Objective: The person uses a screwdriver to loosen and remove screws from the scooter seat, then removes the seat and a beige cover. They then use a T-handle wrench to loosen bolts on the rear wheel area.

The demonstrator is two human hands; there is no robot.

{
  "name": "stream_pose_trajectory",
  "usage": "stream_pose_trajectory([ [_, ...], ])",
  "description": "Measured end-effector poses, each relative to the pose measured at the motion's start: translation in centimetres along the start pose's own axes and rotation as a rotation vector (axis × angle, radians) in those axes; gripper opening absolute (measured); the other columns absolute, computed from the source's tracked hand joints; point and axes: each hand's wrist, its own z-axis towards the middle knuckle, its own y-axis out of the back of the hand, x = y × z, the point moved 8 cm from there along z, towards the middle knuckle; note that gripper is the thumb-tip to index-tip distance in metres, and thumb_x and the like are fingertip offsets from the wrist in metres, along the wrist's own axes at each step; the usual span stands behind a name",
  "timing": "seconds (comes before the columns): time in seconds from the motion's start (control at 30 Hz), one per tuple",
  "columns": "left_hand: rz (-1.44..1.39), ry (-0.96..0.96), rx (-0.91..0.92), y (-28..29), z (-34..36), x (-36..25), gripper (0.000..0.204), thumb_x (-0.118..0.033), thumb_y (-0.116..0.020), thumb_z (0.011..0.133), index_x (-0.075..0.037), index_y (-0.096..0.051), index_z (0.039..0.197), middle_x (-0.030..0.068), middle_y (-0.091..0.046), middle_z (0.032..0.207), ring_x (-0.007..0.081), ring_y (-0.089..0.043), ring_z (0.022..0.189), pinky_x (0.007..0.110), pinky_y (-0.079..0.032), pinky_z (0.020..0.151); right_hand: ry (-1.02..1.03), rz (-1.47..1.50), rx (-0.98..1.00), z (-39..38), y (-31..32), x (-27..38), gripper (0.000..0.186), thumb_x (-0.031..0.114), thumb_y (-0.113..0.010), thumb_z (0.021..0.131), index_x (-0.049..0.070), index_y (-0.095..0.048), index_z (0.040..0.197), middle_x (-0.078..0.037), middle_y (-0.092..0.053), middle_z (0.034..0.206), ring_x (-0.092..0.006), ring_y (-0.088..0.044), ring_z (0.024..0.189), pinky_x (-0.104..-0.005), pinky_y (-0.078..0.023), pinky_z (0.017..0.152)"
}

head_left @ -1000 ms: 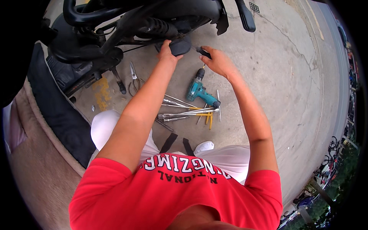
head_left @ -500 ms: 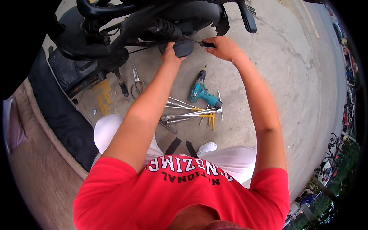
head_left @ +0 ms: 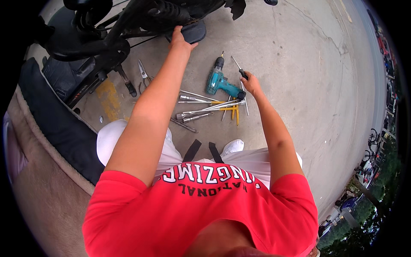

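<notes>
My left hand [head_left: 182, 40] reaches up under the black scooter [head_left: 102, 47]. Its thumb and a finger are spread against a dark, rounded panel [head_left: 195, 33]; the remaining fingers are partly hidden. In my right hand [head_left: 253, 84] is a screwdriver [head_left: 243, 74], gripped by its black handle, with the thin metal shaft pointing up and left, away from the scooter. Just left of that hand a teal cordless drill [head_left: 222, 83] lies on the ground, its bit facing the scooter.
Several metal T-handle socket wrenches [head_left: 209, 107], some with yellow bars, lie below the drill. Scissors [head_left: 143, 73] rest beside my left forearm, near the scooter's kickstand [head_left: 125, 81]. A dark padded cover [head_left: 55, 115] curves along the left. Concrete ground [head_left: 299, 85] stretches rightward to a road.
My right hand has pulled back from the scooter with the screwdriver and now sits lower, beside the drill. My left hand stays at the panel. The view has shifted slightly.
</notes>
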Motion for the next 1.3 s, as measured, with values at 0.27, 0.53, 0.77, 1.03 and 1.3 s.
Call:
stream_pose_trajectory([
  [0.27, 0.144, -0.088, 0.235, 1.1, -1.9, -0.1, 0.088, -0.046, -0.076, 0.067, -0.016, -0.029, 0.136, 0.0163, -0.028, 0.139, 0.0458, -0.023, 0.127, 0.064, -0.019, 0.101, -0.082, -0.105, 0.109, -1.5, -3.0, -2.9, 0.044, 0.016, -0.063, 0.073, 0.005, -0.053, 0.115, -0.022, -0.058, 0.105, -0.0377, -0.056, 0.098, -0.0415, -0.045, 0.084],
  [0.53, 0.417, -0.209, 0.03, 4.3, -3.8, -2.1, 0.086, -0.033, -0.076, 0.07, -0.015, -0.025, 0.138, 0.0134, -0.016, 0.145, 0.0378, -0.018, 0.132, 0.065, -0.02, 0.1, -0.169, -0.281, 0.562, 1.8, -3.8, -4.5, 0.036, 0.026, -0.06, 0.077, 0.007, -0.061, 0.107, -0.016, -0.062, 0.106, -0.0309, -0.06, 0.098, -0.0393, -0.048, 0.08],
  [0.77, 1.101, -0.285, 0.158, 3.0, -12.6, -4.6, 0.074, -0.018, -0.064, 0.079, -0.012, -0.022, 0.14, 0.0127, -0.014, 0.147, 0.0351, -0.012, 0.135, 0.062, -0.01, 0.103, -0.196, -0.299, 0.586, 3.1, -3.3, -3.4, 0.033, 0.028, -0.059, 0.076, 0.008, -0.065, 0.102, -0.015, -0.063, 0.104, -0.031, -0.06, 0.097, -0.0387, -0.049, 0.08],
  [1.03, 1.893, -0.376, 0.497, 5.1, -21.6, 0.6, 0.048, -0.026, -0.058, 0.085, -0.007, -0.048, 0.128, 0.0094, -0.047, 0.131, 0.0222, -0.037, 0.125, 0.035, -0.023, 0.105, -0.339, -0.033, 0.304, 6.5, -3.9, -0.4, 0.028, 0.017, -0.051, 0.083, 0.015, -0.064, 0.109, -0.006, -0.06, 0.115, -0.0274, -0.057, 0.105, -0.0466, -0.045, 0.08],
  [1.3, 2.956, -0.725, 0.464, 7.9, -18.7, -0.2, 0.051, -0.023, -0.061, 0.08, -0.008, -0.046, 0.126, 0.0159, -0.049, 0.126, 0.032, -0.042, 0.12, 0.044, -0.024, 0.104, -0.217, 0.269, 0.16, 4.0, -5.4, 14.6, 0.03, 0.013, -0.054, 0.08, 0.009, -0.064, 0.107, -0.017, -0.053, 0.122, -0.0327, -0.054, 0.11, -0.041, -0.049, 0.083],
])
